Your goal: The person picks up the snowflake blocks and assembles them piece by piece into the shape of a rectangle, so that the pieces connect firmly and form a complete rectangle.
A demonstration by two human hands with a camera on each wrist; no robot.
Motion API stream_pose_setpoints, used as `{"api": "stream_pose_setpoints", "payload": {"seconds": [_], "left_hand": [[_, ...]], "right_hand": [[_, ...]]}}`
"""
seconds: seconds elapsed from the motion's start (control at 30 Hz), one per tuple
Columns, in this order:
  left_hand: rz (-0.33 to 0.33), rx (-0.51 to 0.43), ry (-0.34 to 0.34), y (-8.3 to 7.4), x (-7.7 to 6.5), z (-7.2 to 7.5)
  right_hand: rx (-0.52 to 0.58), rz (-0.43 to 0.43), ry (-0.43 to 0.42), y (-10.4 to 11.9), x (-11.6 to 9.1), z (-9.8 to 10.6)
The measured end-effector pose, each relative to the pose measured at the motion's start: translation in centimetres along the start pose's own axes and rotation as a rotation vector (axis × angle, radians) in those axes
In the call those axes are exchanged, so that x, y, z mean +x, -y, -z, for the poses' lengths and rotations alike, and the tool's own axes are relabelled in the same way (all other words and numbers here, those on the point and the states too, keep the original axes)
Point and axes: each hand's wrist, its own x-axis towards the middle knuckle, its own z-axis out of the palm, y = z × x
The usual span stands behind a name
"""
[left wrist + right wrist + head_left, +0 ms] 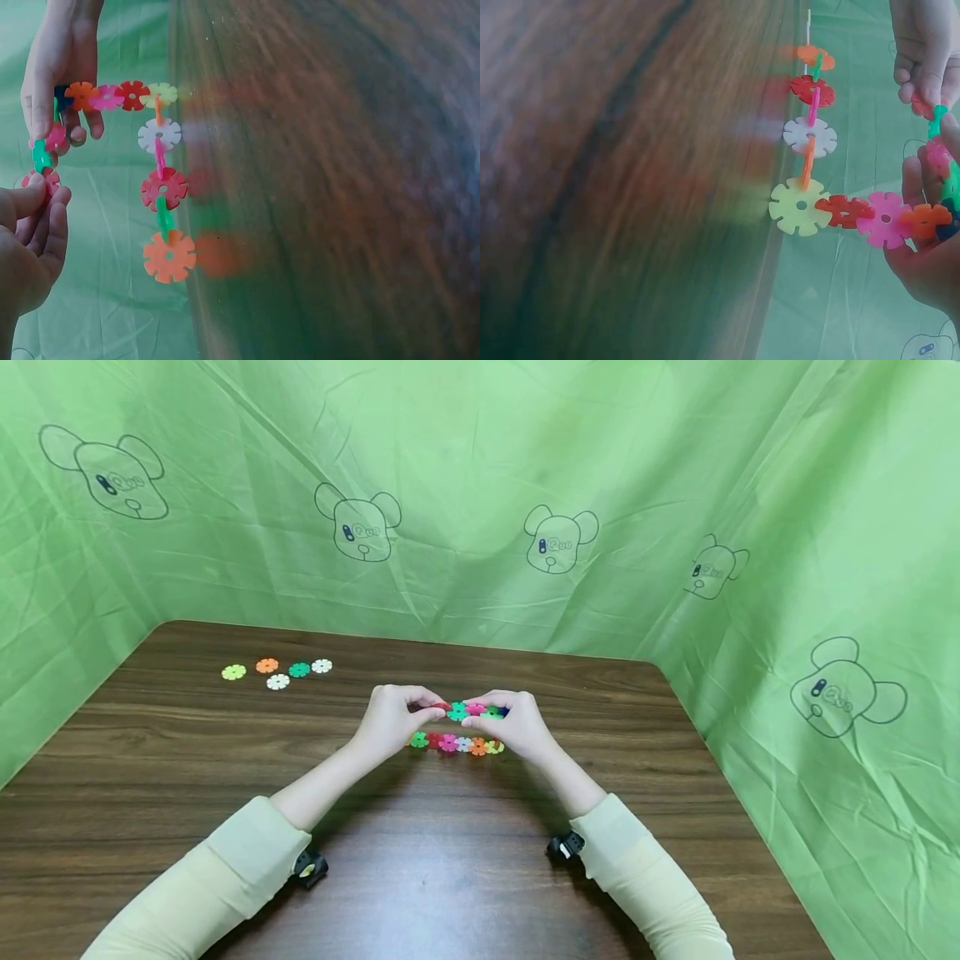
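Observation:
A chain of slotted, flower-shaped plastic discs stands on edge, its lower row [447,743] along the table. From the yellow disc [801,206], a side run of red, pink [886,219] and orange discs rises to a dark blue one by the right palm. An upper row, with a green disc [457,712], runs between the hands. My left hand [380,724] pinches the red disc [46,181] at the upper row's end, against the green disc. My right hand [525,727] holds the upper row near its pink disc [937,154], fingers partly hidden behind the discs.
Several loose discs lie at the back left of the brown wooden table [420,860], among them a yellow disc [234,672], an orange disc [267,666] and a green disc [299,669]. A green curtain [450,443] with bear outlines surrounds the table's back and sides.

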Motion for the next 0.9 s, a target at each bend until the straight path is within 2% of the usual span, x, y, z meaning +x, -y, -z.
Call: {"api": "stream_pose_setpoints", "payload": {"seconds": [0.17, 0.33, 0.47, 0.53, 0.7, 0.9], "left_hand": [[0.009, -0.007, 0.012, 0.3, 0.0, 0.0], [0.031, -0.023, 0.067, 0.6, 0.2, 0.9], [0.041, -0.010, 0.126, 0.9, 0.1, 2.6], [0.039, 0.026, 0.149, 1.2, 0.1, 3.5], [0.042, 0.110, 0.191, 2.3, -0.3, 6.1], [0.068, 0.167, 0.226, 4.1, -0.8, 9.2]], "right_hand": [[-0.014, -0.001, 0.000, 0.0, 0.1, 0.0], [0.009, -0.033, -0.001, -0.6, 0.3, 0.0], [0.033, -0.099, -0.022, -2.3, 0.4, -0.2], [0.041, -0.125, -0.032, -3.2, 0.5, -0.2], [0.061, -0.130, -0.043, -3.7, 0.5, -0.1], [0.073, -0.139, -0.060, -3.7, 0.4, 0.0]]}}
